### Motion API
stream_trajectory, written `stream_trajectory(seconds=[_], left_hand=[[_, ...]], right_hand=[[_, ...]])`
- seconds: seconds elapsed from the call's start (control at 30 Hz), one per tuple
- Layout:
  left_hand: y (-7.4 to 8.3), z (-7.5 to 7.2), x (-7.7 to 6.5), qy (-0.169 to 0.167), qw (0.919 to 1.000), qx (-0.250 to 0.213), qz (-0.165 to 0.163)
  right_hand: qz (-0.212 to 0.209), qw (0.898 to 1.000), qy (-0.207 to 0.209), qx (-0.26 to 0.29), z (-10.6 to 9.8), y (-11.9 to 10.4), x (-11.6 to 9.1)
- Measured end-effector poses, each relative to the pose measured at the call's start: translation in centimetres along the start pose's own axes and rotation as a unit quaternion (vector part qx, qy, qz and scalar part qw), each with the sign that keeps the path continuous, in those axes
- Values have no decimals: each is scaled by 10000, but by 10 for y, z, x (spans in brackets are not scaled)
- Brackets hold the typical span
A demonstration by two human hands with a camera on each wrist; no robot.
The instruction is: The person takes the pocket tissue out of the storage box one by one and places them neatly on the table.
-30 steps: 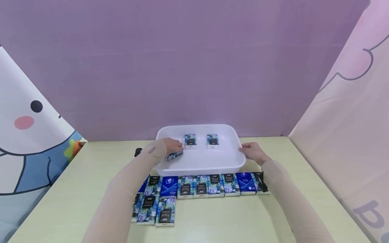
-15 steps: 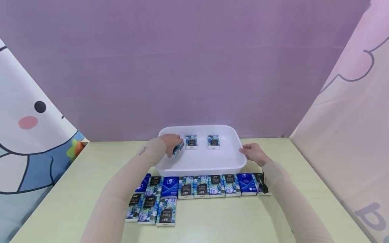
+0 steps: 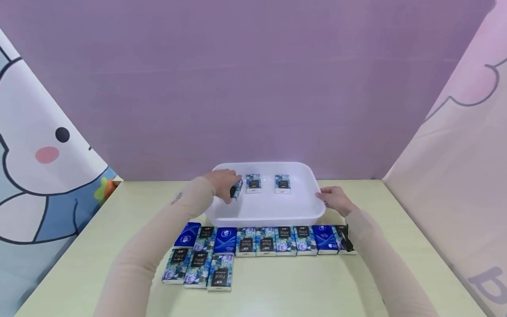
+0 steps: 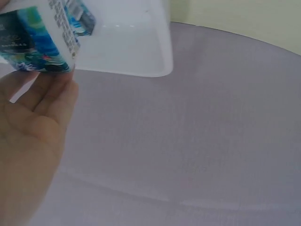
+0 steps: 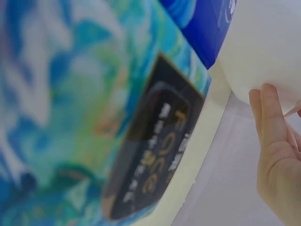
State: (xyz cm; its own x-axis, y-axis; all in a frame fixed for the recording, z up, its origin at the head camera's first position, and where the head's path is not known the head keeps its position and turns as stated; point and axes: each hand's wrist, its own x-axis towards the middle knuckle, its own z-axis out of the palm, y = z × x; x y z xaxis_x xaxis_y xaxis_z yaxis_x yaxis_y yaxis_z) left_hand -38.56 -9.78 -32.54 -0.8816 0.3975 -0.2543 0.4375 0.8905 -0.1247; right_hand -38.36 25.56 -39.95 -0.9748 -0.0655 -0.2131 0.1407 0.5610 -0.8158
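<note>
Over the left part of a white plastic tray, my left hand holds a small floral tissue pack. The pack is tilted on edge. In the left wrist view, the fingers of the left hand grip the tissue pack from below, with its dark label showing. My right hand pinches the tray's right rim; in the right wrist view, its fingers lie against the outer wall. Two floral tissue packs, one left and one right, lie apart on the tray's floor.
In front of the tray runs a row of several tissue packs, floral and plain blue. Several more floral packs lie in a shorter row nearer me on the left. A purple backdrop rises behind the pale table.
My left hand has lifted slightly away from the tray's floor, turning its tissue pack from lying nearly level to standing steeply. The right hand keeps its hold on the rim. The view has shifted a little.
</note>
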Motion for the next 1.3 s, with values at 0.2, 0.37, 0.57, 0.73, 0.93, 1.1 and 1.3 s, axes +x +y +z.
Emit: stream_trajectory(seconds=[0.2,0.37,0.57,0.73,0.93,1.1,1.3], left_hand=[[12,-5,-15,109,9994,-323,2],[18,-7,-24,232,9988,-418,50],[27,-10,-42,390,9980,-466,156],[36,-12,-58,556,9969,-337,446],[48,-14,-74,700,9953,-262,609],[54,-13,-81,752,9948,-87,677],[62,-7,-86,697,9950,118,701]], right_hand=[[44,9999,-102,28,-4,2,3],[100,9998,-156,56,-6,2,3],[109,9998,-147,31,-9,1,4],[137,9999,-84,1,-11,5,4],[167,9998,-47,-27,-14,6,5],[208,9998,-29,6,-15,5,5],[223,9997,-32,-5,-14,5,6]])
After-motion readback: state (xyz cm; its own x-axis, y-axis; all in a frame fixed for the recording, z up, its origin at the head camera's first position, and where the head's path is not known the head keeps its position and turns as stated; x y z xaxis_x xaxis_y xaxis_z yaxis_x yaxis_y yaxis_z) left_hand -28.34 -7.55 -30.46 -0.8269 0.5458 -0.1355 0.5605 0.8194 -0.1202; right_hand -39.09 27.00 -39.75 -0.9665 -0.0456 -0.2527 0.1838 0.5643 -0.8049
